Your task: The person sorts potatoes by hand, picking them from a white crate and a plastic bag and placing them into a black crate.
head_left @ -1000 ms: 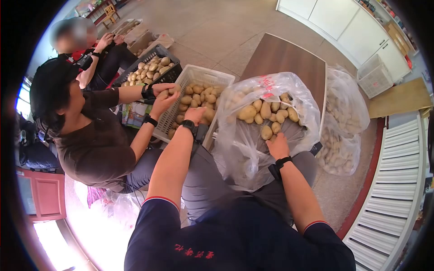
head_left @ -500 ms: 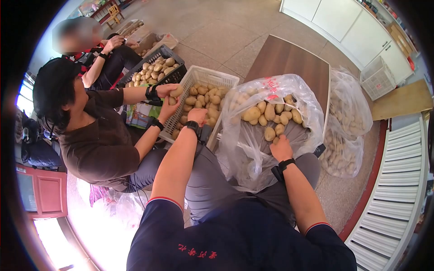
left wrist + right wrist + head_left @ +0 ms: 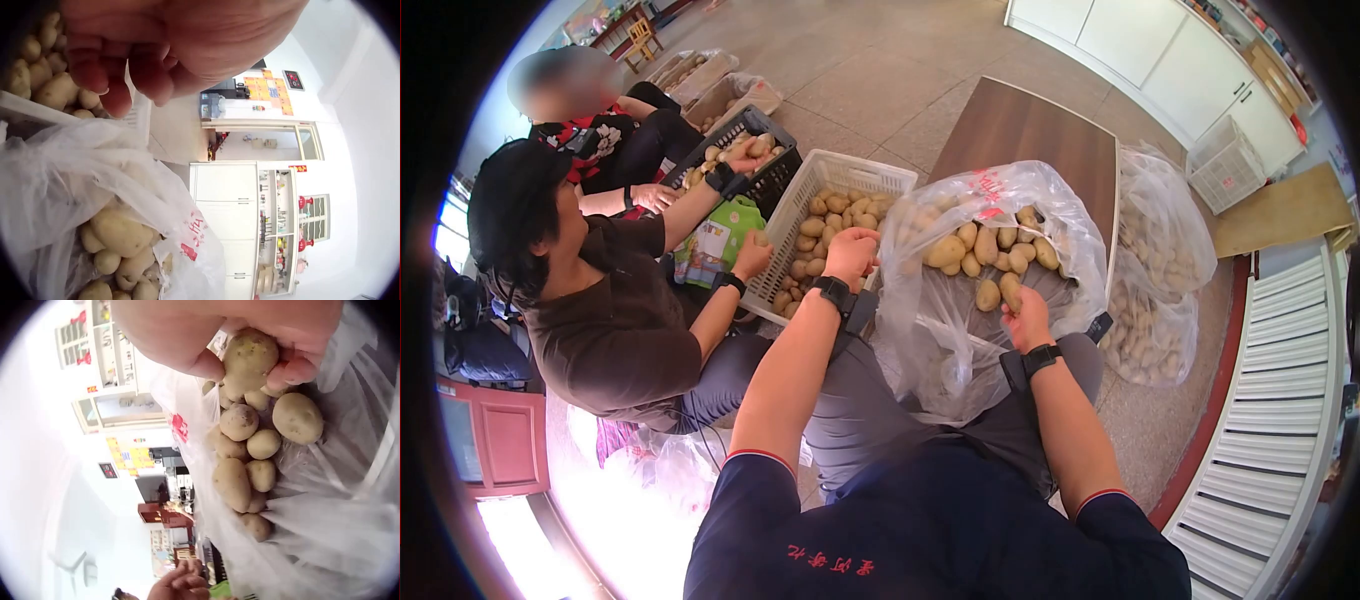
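Note:
My right hand (image 3: 1027, 318) pinches a potato (image 3: 250, 359) between thumb and fingers, over the mouth of a clear plastic bag (image 3: 920, 340). Several more potatoes (image 3: 990, 240) lie inside that bag, and one rests just beside the held potato in the head view. With fingers loosely bent and nothing in them, my left hand (image 3: 855, 256) hovers by the near edge of a white slatted crate (image 3: 865, 172). Potatoes (image 3: 56, 90) fill the crate's bottom, below my left fingers in the left wrist view.
To my left sits a person in a brown shirt (image 3: 610, 300), one hand over a black crate (image 3: 788, 165) of potatoes, the other by a green bag (image 3: 745, 218). Another person sits beyond. A brown tabletop (image 3: 1020, 120) stands ahead; filled bags (image 3: 1155, 250) lie right, before a radiator (image 3: 1260, 400).
My left hand has risen out of the white crate towards the bag. My right hand has lifted a potato slightly. The neighbour's far hand has moved over the black crate.

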Demonstrator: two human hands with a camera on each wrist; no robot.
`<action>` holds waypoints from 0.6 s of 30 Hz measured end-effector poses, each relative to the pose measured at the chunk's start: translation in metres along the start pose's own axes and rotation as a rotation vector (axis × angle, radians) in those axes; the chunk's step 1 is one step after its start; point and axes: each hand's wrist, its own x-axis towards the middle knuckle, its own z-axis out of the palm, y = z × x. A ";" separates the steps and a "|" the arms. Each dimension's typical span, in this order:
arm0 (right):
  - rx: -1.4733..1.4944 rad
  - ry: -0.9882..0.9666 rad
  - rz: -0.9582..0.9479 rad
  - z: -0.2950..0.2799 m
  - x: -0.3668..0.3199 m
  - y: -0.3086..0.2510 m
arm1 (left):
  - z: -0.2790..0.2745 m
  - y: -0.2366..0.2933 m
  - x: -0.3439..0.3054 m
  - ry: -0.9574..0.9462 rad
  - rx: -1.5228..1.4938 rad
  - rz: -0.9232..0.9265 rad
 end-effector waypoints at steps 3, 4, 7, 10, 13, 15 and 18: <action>0.166 -0.156 0.020 -0.005 0.010 0.009 | 0.017 0.005 -0.013 -0.020 0.076 0.023; 0.138 -0.212 0.013 -0.005 0.012 0.012 | 0.020 0.004 -0.015 -0.059 0.104 0.054; 0.116 -0.313 0.054 -0.001 0.010 0.018 | 0.028 0.001 -0.020 -0.123 0.187 0.100; 0.099 -0.360 0.195 0.019 -0.009 0.007 | 0.029 0.005 -0.027 -0.187 0.294 0.104; 0.040 -0.363 0.306 0.036 -0.015 0.006 | 0.031 0.005 -0.030 -0.274 0.334 0.080; 0.011 -0.420 0.328 0.044 -0.021 0.003 | 0.033 0.001 -0.030 -0.318 0.321 0.067; -0.029 -0.490 0.324 0.061 -0.027 -0.002 | 0.037 -0.001 -0.031 -0.382 0.354 0.072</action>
